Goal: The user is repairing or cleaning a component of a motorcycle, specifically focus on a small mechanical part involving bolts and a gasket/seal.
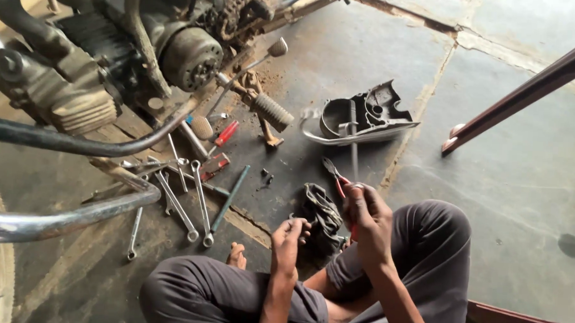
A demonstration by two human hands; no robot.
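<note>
wrenches (185, 202): a loose fan of them on the floor under the motorcycle (100, 59), easy to kick and scatter

left hand (289, 237): fingers curled tight on something tiny, can't tell what; if it slips it likely vanishes into the dirty rag (322, 215) just beside it

right hand (368, 215): wrapped around red-handled pliers (335, 174), tips pointing away toward the engine cover (364, 118); a greasy grip could let them twist and pinch

bolts (266, 176): tiny, sitting loose near the floor crack, could get lost
</note>
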